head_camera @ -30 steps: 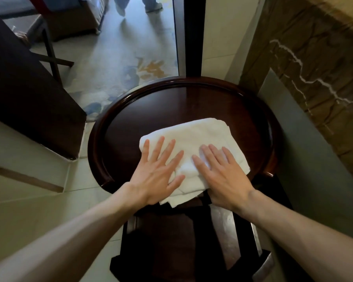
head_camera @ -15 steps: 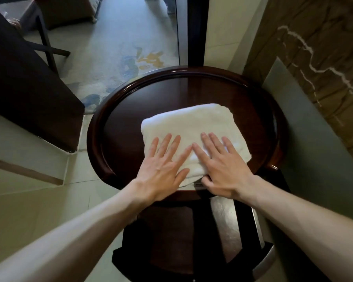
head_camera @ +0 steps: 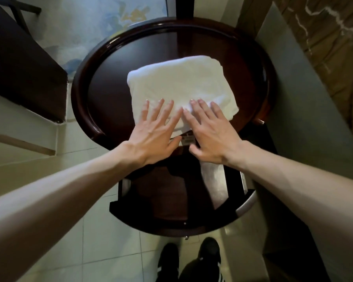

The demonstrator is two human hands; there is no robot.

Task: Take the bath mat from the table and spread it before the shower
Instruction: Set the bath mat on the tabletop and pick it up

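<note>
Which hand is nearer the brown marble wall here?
Right. The right hand lies flat on the near edge of the bath mat, on the side toward the marble wall. The left hand lies flat beside it, on the side away from the wall.

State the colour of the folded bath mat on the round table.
Plain white bath mat, seen best in the head view.

The near edge of the folded white cloth bath mat is covered by the left hand and the right hand. The print on the small pale label between them is too small to be read. The black shoes are cut off below.
</note>
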